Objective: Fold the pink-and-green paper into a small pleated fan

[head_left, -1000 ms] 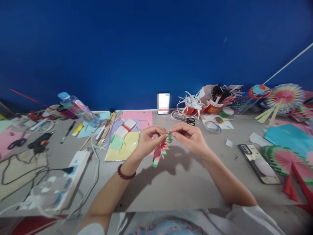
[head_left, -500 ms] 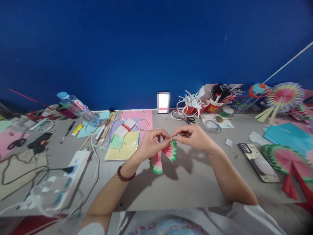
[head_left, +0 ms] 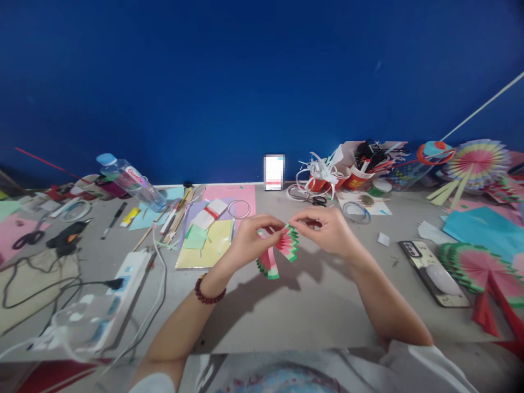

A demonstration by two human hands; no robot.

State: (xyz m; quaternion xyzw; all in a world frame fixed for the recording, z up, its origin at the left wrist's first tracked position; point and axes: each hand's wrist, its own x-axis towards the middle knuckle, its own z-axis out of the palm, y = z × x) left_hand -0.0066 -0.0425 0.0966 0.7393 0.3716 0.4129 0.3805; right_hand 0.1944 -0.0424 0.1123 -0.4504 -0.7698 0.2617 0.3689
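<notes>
Both hands meet above the middle of the grey table (head_left: 303,305). My left hand (head_left: 249,240), with a dark bead bracelet on the wrist, pinches the top of a small pleated paper fan (head_left: 280,250), pink in the middle with white and green edges. My right hand (head_left: 329,229) pinches the same top edge from the other side. The fan hangs down between the hands, spread partly open into two lobes.
Left: a power strip (head_left: 118,289) with cables, a glue gun (head_left: 67,236), scissors (head_left: 28,238), a lying water bottle (head_left: 131,181). Coloured paper sheets (head_left: 208,240) lie ahead. Right: red cups (head_left: 347,174) with scraps, a phone (head_left: 434,267), finished fans (head_left: 477,267), blue paper (head_left: 483,226).
The fan has spread from a narrow folded strip into an open shape. The hands stay pinched at its top and have risen slightly.
</notes>
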